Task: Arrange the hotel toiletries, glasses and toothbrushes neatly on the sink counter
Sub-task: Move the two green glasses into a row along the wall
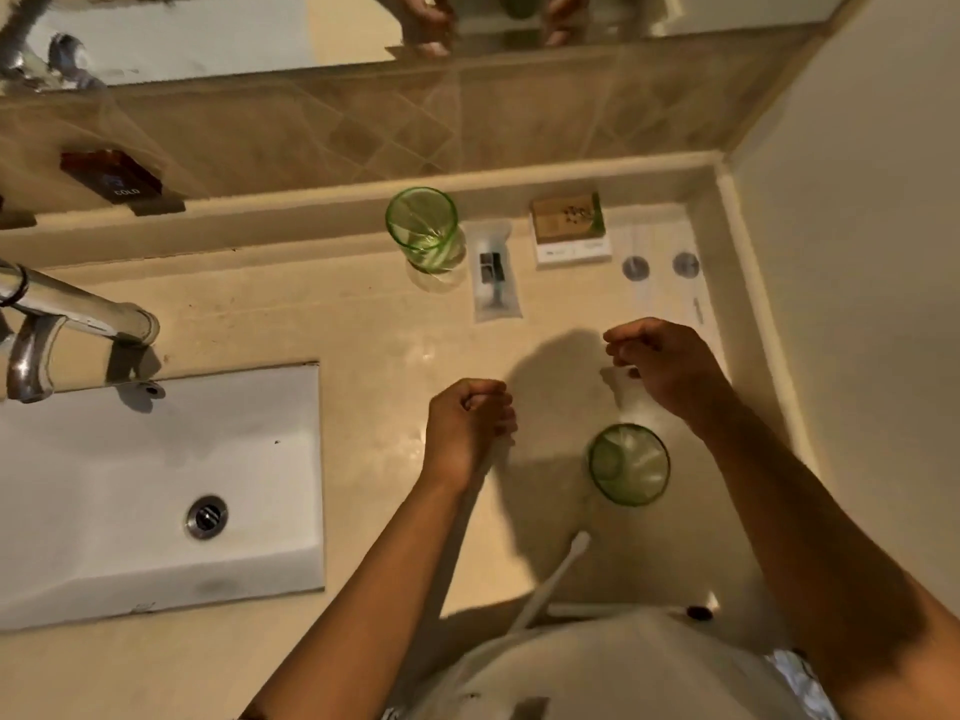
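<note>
My left hand (467, 426) is closed in a fist around a thin white toothbrush (491, 462) whose handle runs back under my wrist. My right hand (667, 363) hovers over the right side of the counter, its fingers pinched on what looks like a clear plastic wrapper (623, 387). Just below that hand a green glass (628, 465) stands upright. A second green glass (423, 231) stands by the back ledge. Another white toothbrush (553, 576) lies slanted near the front edge.
Along the back are a sealed clear packet (493, 275), a brown soap box (569, 220) on a white card, and two white sachets with round silver caps (636, 267). The white sink basin (156, 485) and chrome tap (78, 309) are at the left. A wall closes the right side.
</note>
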